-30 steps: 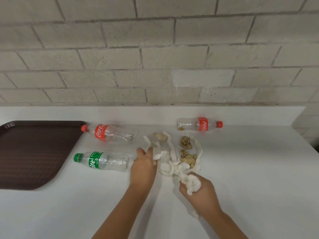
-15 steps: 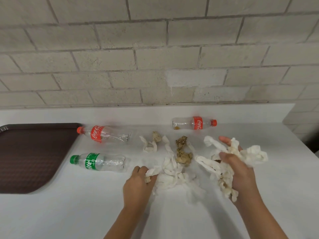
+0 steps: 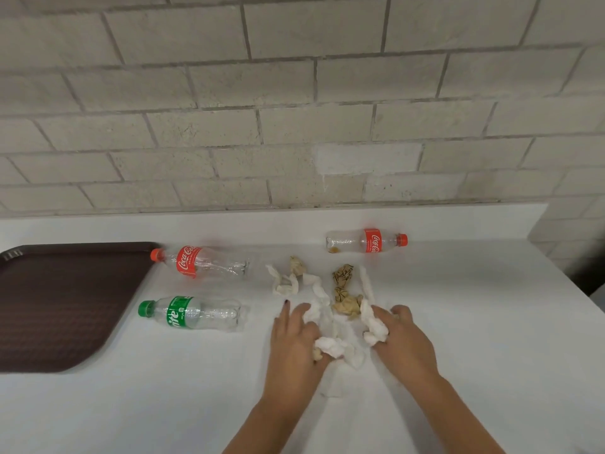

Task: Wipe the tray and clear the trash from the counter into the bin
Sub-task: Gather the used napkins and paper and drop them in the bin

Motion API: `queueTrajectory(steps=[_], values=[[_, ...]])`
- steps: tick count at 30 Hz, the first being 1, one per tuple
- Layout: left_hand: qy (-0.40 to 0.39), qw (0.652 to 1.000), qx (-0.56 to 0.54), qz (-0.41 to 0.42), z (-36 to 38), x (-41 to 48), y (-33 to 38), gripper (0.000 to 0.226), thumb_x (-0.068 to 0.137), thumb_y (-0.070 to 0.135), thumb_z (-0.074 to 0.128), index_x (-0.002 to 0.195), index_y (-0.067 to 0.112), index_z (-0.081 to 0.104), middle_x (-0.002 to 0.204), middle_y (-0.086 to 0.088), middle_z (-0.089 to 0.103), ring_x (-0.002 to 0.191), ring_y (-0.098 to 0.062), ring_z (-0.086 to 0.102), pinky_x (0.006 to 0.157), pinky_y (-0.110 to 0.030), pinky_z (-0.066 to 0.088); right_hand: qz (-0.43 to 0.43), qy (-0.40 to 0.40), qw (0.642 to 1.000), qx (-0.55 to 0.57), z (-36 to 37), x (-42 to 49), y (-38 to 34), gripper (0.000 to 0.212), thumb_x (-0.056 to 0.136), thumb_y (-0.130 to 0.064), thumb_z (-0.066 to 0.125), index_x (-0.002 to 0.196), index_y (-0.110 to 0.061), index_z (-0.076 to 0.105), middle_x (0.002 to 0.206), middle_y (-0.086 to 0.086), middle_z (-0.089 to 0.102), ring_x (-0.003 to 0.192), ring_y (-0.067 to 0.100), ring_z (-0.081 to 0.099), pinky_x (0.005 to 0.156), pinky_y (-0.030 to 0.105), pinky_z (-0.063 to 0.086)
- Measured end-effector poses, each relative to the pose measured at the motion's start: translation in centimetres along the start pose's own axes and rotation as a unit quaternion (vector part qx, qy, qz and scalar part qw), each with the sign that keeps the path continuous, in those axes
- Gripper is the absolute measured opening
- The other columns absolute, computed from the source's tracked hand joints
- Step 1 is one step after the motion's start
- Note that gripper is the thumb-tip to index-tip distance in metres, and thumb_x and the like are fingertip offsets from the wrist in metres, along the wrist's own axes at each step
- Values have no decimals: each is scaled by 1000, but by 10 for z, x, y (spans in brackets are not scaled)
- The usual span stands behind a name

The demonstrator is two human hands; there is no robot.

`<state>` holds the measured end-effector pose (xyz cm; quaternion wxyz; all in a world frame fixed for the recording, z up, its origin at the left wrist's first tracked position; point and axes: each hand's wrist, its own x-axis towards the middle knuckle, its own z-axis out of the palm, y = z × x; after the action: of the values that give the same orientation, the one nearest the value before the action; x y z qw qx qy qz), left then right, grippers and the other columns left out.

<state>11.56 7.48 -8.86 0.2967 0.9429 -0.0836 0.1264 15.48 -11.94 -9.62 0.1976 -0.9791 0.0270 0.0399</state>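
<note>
A heap of crumpled white tissue [image 3: 330, 322] lies on the white counter [image 3: 474, 322], with brown paper balls [image 3: 343, 290] among it. My left hand [image 3: 294, 335] lies on the heap's left side and holds a wad of tissue under its thumb. My right hand [image 3: 401, 339] grips a twisted white tissue strip at the heap's right side. Three empty bottles lie flat: a green-labelled one [image 3: 190, 313], a red-labelled one [image 3: 199, 263] and another red-labelled one [image 3: 366, 240]. The dark brown tray [image 3: 59, 306] sits at the left.
A painted block wall stands right behind the counter's raised back ledge [image 3: 262, 221]. The counter's right edge [image 3: 582, 290] drops off to a dark floor. No bin shows in this view.
My right hand, raised with a bunch of tissue half a second ago, has come back down onto the heap. My left hand has shifted slightly right onto the tissue.
</note>
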Motion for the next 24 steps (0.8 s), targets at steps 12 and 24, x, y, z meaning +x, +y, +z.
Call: queueTrajectory(steps=[12,24], values=[[89,988,-120,-33,18,-21,-5,11,68,16,64,63,14,54,73,9,52,67,-5,51,60,-9,37,111,152,885,426,-12,-46,-1,23,81,-18,71,66,-9,56,58,1,55,52,16,50,51,25,40],[90,875,-418,-228,-74,-23,36,30,82,-4,52,90,23,62,63,-5,55,44,-12,44,41,-18,39,151,169,717,659,-56,-122,-16,17,86,-12,65,102,-18,65,107,5,69,100,19,66,92,37,49]])
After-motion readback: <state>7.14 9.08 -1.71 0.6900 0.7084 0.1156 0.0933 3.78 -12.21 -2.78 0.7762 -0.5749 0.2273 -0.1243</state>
